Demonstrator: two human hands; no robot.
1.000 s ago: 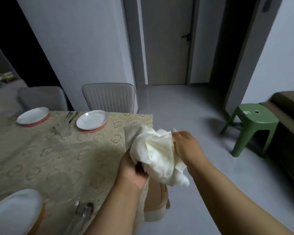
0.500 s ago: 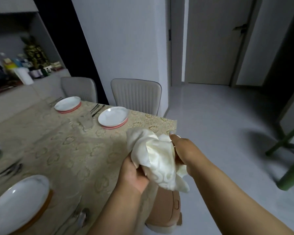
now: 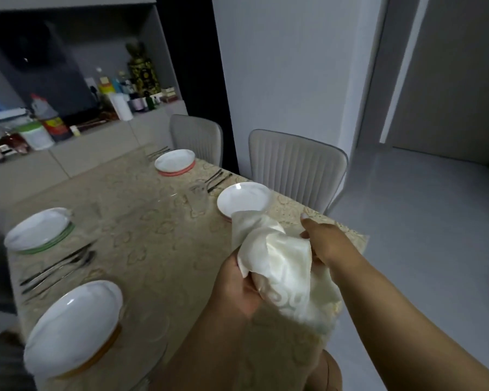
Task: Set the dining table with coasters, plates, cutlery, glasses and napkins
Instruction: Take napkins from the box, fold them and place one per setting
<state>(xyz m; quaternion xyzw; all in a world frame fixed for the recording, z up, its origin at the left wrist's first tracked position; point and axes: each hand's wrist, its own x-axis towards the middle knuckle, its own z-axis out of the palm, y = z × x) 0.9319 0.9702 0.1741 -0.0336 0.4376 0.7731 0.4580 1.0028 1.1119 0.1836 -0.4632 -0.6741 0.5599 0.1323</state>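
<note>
A bunched cream napkin (image 3: 283, 266) hangs above the right end of the dining table (image 3: 153, 238). My left hand (image 3: 237, 289) grips it from below and my right hand (image 3: 325, 244) pinches its upper right side. White plates sit on coasters: one near me on an orange coaster (image 3: 71, 325), one on a green coaster (image 3: 37, 230), and two on pink coasters at the far side (image 3: 175, 160), (image 3: 243, 198). Cutlery (image 3: 57, 266) lies between the two left plates, more cutlery (image 3: 218, 179) between the far ones. A clear glass (image 3: 198, 196) stands left of the nearer far plate.
Two grey chairs (image 3: 297, 165), (image 3: 196, 136) stand at the table's far side. A sideboard (image 3: 68, 128) with bottles and jars runs behind the table at left. Open grey floor (image 3: 421, 235) lies to the right, with a brown stool (image 3: 328, 373) below my hands.
The view has swung left over the table, bringing the sideboard and left plates into sight. Both hands keep their hold on the napkin and have shifted over the table's right end.
</note>
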